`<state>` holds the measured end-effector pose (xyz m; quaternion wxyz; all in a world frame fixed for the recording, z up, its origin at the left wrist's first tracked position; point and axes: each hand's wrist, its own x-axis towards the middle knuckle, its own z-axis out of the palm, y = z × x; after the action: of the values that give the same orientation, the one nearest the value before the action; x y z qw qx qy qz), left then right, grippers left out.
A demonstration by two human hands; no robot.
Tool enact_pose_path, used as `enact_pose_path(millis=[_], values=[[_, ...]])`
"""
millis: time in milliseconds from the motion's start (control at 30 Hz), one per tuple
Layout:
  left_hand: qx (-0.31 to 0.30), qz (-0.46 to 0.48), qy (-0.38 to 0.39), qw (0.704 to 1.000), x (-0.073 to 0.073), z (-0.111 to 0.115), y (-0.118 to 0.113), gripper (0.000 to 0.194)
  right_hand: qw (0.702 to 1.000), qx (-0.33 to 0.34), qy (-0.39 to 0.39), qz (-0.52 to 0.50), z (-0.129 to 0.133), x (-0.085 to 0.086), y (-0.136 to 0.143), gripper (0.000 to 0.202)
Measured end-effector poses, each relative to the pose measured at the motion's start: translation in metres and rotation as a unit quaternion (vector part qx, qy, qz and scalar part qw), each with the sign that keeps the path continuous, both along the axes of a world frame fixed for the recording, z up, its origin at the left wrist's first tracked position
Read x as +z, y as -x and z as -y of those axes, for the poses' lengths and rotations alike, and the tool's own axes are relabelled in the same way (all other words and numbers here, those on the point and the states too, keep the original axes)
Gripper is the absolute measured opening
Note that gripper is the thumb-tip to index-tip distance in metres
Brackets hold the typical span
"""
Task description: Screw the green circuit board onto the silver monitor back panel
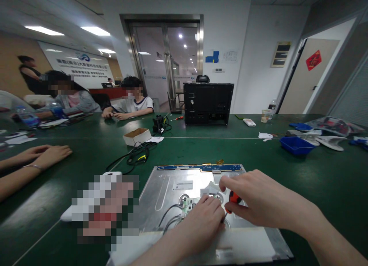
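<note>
A metal display panel [161,189] lies flat on the table in front of me, with a blue circuit strip [201,168] along its far edge. My right hand [258,197] grips a screwdriver [235,197] with a red and black handle, tilted over the panel. Close by the screwdriver's lower end, my left hand [202,218] is closed low against the panel; what its fingers hold, if anything, is hidden. Partly behind that hand sits a small green circuit board [189,205] with dark wires [169,210] leading off it. A pale label [184,185] is stuck on the metal.
Left of the panel lie a white power strip [69,213] and a blurred-out object. Farther off are a cardboard box [138,136], black cables [133,156], a black monitor casing [208,105] and a blue tray [297,145]. Another person's hands [51,156] rest at the left; more people sit beyond.
</note>
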<state>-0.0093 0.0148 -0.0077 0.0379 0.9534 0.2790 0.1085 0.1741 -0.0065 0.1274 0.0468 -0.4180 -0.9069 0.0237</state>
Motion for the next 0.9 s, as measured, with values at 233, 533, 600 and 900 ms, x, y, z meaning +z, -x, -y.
enact_pose_path(millis=[233,533,600,900], values=[[0.000,-0.013,0.015,1.000,-0.0022,-0.0016,0.0000,0.010,1.000,0.001,-0.002,0.007,-0.0007,-0.0005,0.0007,0.016],[0.009,-0.006,0.030,0.999,-0.0003,-0.0011,0.0001,0.010,1.000,0.005,0.010,-0.003,-0.0016,-0.0001,0.0015,0.016],[0.007,-0.003,0.034,0.999,0.0007,-0.0011,0.0001,0.010,1.000,0.003,0.012,-0.005,-0.0016,-0.0001,0.0016,0.017],[-0.002,-0.005,0.048,0.999,0.0065,0.0005,0.0031,0.011,1.000,0.005,0.016,-0.012,-0.0029,-0.0005,0.0008,0.019]])
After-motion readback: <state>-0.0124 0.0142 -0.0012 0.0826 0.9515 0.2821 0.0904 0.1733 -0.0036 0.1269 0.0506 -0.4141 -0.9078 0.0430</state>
